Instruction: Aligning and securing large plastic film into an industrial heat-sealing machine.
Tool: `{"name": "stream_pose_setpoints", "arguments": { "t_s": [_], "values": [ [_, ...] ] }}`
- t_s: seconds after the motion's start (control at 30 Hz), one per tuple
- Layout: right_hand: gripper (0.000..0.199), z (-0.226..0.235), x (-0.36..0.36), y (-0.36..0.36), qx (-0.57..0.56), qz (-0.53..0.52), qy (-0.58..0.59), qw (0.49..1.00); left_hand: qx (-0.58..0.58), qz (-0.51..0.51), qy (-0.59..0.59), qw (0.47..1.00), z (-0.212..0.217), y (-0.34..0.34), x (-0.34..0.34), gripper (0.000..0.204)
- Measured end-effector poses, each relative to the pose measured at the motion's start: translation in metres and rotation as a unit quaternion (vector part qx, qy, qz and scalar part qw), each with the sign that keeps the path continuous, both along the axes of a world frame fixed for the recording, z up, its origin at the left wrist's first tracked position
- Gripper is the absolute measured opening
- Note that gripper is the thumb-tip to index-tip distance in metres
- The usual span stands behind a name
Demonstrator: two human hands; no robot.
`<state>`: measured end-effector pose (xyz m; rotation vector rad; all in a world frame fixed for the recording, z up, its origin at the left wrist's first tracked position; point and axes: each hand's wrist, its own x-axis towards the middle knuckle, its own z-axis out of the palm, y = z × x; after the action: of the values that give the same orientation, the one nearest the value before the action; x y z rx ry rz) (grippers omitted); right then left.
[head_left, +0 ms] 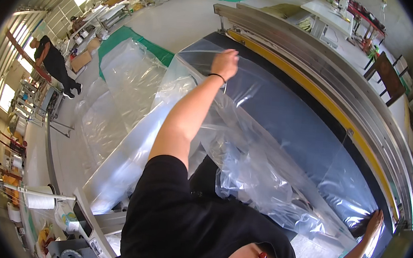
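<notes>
dark-topped workbench (312,103), centre to lower right of frame, bears clear plastic film (262,166); left hand (227,64) half-curled, its hold unclear; right hand (376,223) fairly flat against the film, clasping nothing visible; uneven pulling could crease it.

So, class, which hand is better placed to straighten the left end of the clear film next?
Probably the left: the left hand is near that end of the clear film, arm outstretched. The right hand is at the opposite end.
</notes>
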<state>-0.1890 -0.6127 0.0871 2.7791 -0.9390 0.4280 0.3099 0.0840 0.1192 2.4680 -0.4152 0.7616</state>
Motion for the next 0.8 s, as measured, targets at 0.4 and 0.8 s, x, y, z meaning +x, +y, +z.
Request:
{"name": "stream_pose_setpoints", "arguments": {
  "t_s": [0.4, 0.8],
  "values": [
    [0.039, 0.02, -0.022, 0.025, 0.066, -0.114, -0.032, 0.991, 0.122, 0.197, 0.256, 0.938, 0.018, 0.074, 0.072, 0.054],
    [0.034, 0.041, 0.079, 0.102, -0.099, 0.08, 0.086, 0.988, -0.148, 0.088, -0.195, 0.965, -0.036, 0.194, -0.034, 0.013]
  ]
}}
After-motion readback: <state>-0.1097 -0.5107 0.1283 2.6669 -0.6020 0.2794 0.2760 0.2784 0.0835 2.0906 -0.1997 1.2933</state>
